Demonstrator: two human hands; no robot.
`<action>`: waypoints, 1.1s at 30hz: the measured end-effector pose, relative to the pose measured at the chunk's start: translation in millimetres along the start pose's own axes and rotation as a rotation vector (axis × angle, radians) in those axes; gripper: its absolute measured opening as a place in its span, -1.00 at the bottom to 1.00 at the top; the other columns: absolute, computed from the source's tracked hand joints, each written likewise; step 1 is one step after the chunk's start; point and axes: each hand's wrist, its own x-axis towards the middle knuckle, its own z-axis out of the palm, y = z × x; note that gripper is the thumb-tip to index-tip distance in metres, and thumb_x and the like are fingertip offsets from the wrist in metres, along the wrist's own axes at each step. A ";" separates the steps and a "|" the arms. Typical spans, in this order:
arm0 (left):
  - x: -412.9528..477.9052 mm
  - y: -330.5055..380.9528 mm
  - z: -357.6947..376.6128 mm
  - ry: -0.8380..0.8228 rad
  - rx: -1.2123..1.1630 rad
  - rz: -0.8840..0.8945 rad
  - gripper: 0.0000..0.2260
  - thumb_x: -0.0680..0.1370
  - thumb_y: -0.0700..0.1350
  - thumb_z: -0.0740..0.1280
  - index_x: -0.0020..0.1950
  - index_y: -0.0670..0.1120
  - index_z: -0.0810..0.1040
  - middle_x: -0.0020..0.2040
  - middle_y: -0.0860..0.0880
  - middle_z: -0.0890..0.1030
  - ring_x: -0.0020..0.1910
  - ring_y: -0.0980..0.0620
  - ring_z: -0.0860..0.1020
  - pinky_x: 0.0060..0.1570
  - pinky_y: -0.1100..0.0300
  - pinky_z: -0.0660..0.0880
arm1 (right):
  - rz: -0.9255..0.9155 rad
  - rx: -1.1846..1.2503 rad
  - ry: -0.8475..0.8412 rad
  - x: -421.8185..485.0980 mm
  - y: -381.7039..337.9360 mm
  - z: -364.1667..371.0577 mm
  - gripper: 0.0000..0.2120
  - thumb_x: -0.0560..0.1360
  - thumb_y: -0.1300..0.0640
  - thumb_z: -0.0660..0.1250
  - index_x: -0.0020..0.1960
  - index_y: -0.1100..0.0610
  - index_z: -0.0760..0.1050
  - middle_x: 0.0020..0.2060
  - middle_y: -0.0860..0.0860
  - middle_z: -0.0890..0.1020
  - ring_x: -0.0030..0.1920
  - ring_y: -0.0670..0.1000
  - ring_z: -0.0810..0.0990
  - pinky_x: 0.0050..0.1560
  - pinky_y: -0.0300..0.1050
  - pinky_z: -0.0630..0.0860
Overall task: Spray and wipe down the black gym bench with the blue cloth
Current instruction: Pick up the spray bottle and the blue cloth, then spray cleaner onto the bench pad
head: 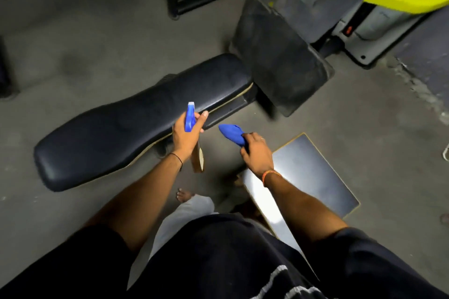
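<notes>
With my left hand (187,137) clamped on the sprayer (190,118) and my right hand (257,153) balled round the cloth (232,134), held off the lower edge of the bench (136,126), I might mist the floor (73,31) instead.

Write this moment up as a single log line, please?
left hand: holds spray bottle over bench | right hand: holds blue cloth, off bench

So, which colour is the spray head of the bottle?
Blue, with a white nozzle tip; the spray bottle is in the left hand, head view.
</notes>
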 end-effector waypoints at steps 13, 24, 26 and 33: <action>85.9 -53.1 -183.2 0.227 -0.075 -0.138 -0.80 0.58 -0.06 0.47 -0.13 -0.14 0.55 -0.28 -0.17 0.56 -0.37 0.02 0.56 -0.35 0.42 0.49 | -0.173 -0.124 -0.108 123.4 -173.7 83.0 -0.58 0.54 0.18 0.33 0.40 0.13 0.48 0.27 0.15 0.55 0.25 0.25 0.53 0.17 0.11 0.53; 131.8 -85.3 -232.3 0.262 -0.042 -0.209 -0.94 0.57 -0.13 0.44 0.01 -0.08 0.68 -0.03 -0.11 0.71 -0.04 -0.12 0.69 0.09 0.00 0.64 | -0.166 -0.237 -0.194 202.6 -242.0 127.6 -0.58 0.59 0.16 0.32 0.44 0.11 0.46 0.31 0.15 0.55 0.30 0.22 0.51 0.20 0.11 0.54; 139.7 -87.1 -232.4 0.235 -0.049 -0.220 -0.94 0.56 -0.15 0.45 -0.01 0.00 0.70 -0.03 -0.07 0.72 0.01 -0.11 0.69 0.18 -0.05 0.62 | -0.148 -0.243 -0.206 214.2 -244.4 134.1 -0.59 0.58 0.16 0.31 0.43 0.11 0.46 0.30 0.14 0.56 0.30 0.22 0.51 0.20 0.11 0.54; 165.2 -85.2 -226.9 0.205 -0.088 -0.280 -0.87 0.58 -0.20 0.44 0.09 -0.22 0.65 -0.07 -0.10 0.68 -0.16 0.10 0.67 0.12 0.11 0.63 | -0.077 -0.226 -0.219 259.2 -246.4 145.9 -0.59 0.59 0.18 0.32 0.43 0.10 0.47 0.28 0.15 0.59 0.28 0.22 0.55 0.20 0.14 0.58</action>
